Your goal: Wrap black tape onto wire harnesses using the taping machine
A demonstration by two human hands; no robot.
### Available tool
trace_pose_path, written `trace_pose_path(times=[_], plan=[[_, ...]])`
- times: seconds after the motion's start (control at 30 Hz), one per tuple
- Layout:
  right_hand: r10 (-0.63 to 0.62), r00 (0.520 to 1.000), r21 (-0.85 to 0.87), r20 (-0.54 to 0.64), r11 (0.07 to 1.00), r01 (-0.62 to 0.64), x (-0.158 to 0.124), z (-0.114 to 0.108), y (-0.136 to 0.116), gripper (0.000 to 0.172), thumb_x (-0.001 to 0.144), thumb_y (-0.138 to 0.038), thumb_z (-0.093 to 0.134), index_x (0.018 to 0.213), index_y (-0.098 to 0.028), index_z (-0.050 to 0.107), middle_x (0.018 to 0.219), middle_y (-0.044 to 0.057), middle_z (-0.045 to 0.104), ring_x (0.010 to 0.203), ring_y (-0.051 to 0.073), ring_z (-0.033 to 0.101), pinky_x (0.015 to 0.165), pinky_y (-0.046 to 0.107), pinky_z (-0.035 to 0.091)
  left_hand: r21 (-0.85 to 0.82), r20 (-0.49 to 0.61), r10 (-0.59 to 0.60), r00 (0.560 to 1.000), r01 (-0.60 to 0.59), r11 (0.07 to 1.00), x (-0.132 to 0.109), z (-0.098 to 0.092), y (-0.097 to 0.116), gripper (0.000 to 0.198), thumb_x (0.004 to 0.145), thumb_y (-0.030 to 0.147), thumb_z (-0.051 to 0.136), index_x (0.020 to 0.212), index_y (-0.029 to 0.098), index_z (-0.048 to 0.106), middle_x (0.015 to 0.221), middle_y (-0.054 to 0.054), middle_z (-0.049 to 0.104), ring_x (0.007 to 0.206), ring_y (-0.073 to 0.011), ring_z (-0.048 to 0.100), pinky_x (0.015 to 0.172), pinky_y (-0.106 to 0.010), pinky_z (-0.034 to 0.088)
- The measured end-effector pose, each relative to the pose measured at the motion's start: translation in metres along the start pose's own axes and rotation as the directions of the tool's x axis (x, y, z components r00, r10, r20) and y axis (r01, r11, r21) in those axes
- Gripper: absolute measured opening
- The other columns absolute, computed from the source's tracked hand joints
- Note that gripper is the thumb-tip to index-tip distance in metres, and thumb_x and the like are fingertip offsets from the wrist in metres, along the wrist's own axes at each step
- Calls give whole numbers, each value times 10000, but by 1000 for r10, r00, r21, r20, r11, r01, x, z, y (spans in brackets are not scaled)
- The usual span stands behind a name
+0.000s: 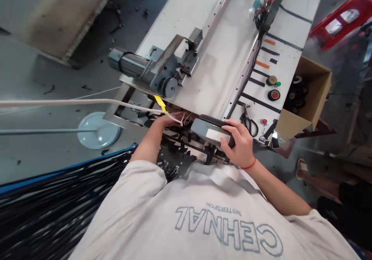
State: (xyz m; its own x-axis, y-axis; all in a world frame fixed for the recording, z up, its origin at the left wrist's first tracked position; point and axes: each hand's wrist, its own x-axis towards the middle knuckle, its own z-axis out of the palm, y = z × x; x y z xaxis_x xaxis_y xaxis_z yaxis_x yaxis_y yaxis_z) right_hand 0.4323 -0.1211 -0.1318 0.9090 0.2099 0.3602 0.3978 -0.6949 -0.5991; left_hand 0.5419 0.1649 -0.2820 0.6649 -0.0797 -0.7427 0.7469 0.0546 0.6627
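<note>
My right hand (pixel 240 142) grips the right end of a grey box-shaped device (pixel 203 130) with a black top and a white label. Its fingers lie over the top and the thumb presses on the label side. To the left of the device, my left hand (pixel 172 119) reaches in at the near edge of the workbench, beside a thin white cable (pixel 145 108) that ends in small loops. A yellow tag (pixel 160 103) hangs at the cable just above that hand. The left fingertips are mostly hidden, so any hold on the cable is unclear.
A motor (pixel 133 64) with a pulley sits on the white bench (pixel 217 66). Scissors (pixel 249 122), tape rolls (pixel 272 81) and a wire bundle (pixel 261 14) lie rightward. A cardboard box (pixel 314 85) stands beside the bench; black cables (pixel 72 194) hang at lower left.
</note>
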Motion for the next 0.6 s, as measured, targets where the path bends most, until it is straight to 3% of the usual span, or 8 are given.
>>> trace_pose_path(times=[0.03, 0.1, 0.17, 0.23, 0.3, 0.4, 0.5, 0.6], plan=[[-2, 1000, -2, -3, 1000, 2, 1, 1, 1, 210, 860, -276, 565, 1049, -214, 634, 1164, 111, 665, 1053, 247, 641, 928, 405, 499, 90, 82, -69, 994, 62, 994, -3, -4, -4, 162, 790, 101, 656, 950, 122, 668, 781, -77, 702, 711, -182, 668, 737, -331, 553], [-9, 1000, -5, -8, 1000, 9, 2, 2, 4, 198, 866, -280, 561, 1038, -211, 631, 1157, 107, 664, 1051, 245, 640, 923, 401, 502, 249, 133, -85, 987, 50, 967, -8, -11, -12, 249, 745, 113, 676, 990, 150, 651, 743, -29, 684, 670, -155, 640, 698, -281, 525], [-20, 1000, -9, -17, 1000, 20, 3, 4, 7, 191, 870, -282, 561, 1032, -207, 627, 1152, 106, 663, 1050, 245, 639, 915, 396, 504, 384, 36, 47, 998, -58, 922, -10, -15, -20, 189, 761, 186, 673, 941, 160, 624, 667, 14, 621, 609, -141, 585, 651, -259, 485], [-27, 999, -16, -23, 1000, 27, 4, 5, 9, 186, 874, -285, 556, 1029, -207, 622, 1148, 104, 663, 1052, 244, 637, 915, 392, 504, 546, -55, 203, 978, -141, 826, -11, -19, -30, 112, 839, 283, 593, 833, 172, 577, 622, 24, 558, 573, -142, 531, 626, -263, 447], [-30, 999, -24, -25, 999, 29, 5, 6, 11, 185, 878, -291, 551, 1030, -209, 619, 1150, 103, 660, 1056, 244, 634, 922, 393, 500, 649, -75, 318, 945, -196, 735, -12, -21, -38, 229, 893, 328, 493, 714, 188, 521, 608, 6, 529, 575, -152, 502, 636, -275, 424], [-38, 999, -26, -34, 999, 37, 7, 7, 13, 185, 882, -302, 550, 1028, -209, 615, 1149, 104, 657, 1053, 244, 633, 916, 390, 502, 727, 30, 365, 930, -271, 631, -16, -24, -49, 336, 897, 356, 440, 598, 206, 471, 589, -22, 523, 601, -168, 482, 651, -284, 395], [-49, 998, -29, -38, 998, 48, 8, 7, 13, 181, 884, -301, 549, 1027, -209, 611, 1142, 102, 656, 1040, 240, 636, 906, 386, 505, 755, 141, 312, 940, -306, 580, -22, -26, -56, 389, 867, 431, 460, 546, 210, 465, 562, -30, 529, 593, -173, 473, 633, -286, 381], [-54, 998, -35, -37, 998, 52, 8, 7, 14, 180, 884, -297, 548, 1030, -211, 611, 1140, 100, 655, 1038, 239, 635, 914, 389, 502, 769, 122, 338, 933, -304, 563, -23, -25, -61, 401, 863, 465, 456, 560, 207, 507, 573, -39, 566, 611, -184, 505, 655, -292, 410]])
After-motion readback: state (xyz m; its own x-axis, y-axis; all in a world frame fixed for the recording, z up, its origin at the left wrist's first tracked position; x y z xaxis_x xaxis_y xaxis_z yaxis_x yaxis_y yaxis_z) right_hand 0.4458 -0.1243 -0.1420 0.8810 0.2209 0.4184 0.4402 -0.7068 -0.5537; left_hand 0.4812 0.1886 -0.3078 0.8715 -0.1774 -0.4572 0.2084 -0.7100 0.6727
